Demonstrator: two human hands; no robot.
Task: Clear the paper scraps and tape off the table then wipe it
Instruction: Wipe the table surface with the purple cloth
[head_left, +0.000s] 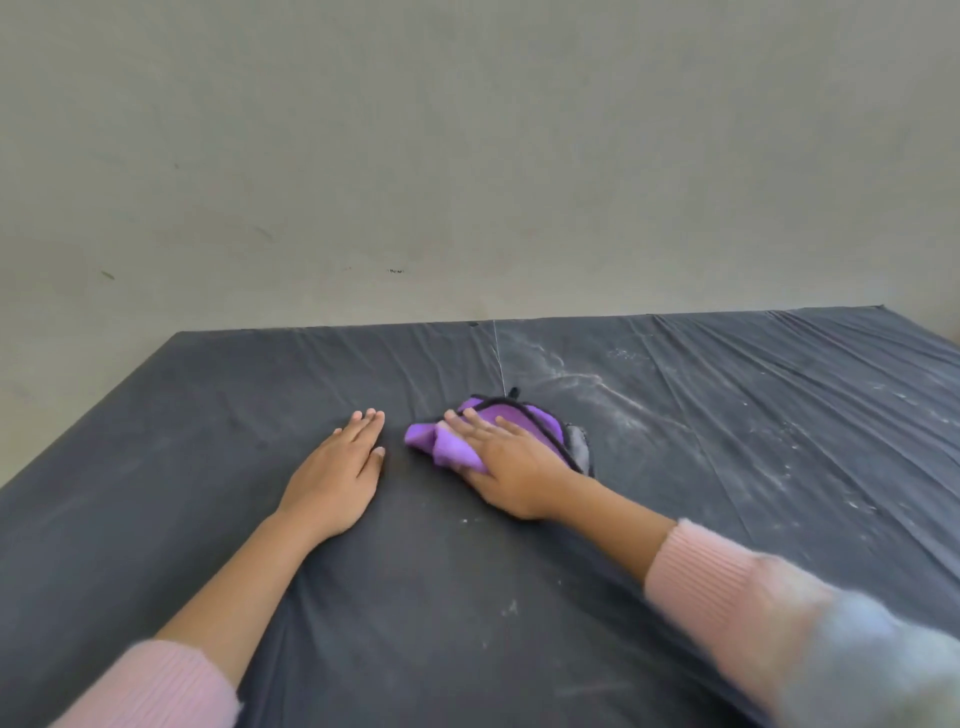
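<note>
A purple cloth (511, 421) with a black edge lies bunched near the middle of the table (208, 395), which is covered in a wrinkled dark grey sheet. My right hand (504, 457) lies flat on the cloth and presses it down with straight fingers. Just left of the cloth, my left hand (337, 467) rests palm down on the sheet with its fingers together, holding nothing. No paper scraps or tape show on the table.
White dusty smears (582, 374) and specks mark the sheet to the right of the cloth and toward the far edge. A pale wall (467, 156) rises directly behind the table. The table's left edge runs diagonally from the far left corner.
</note>
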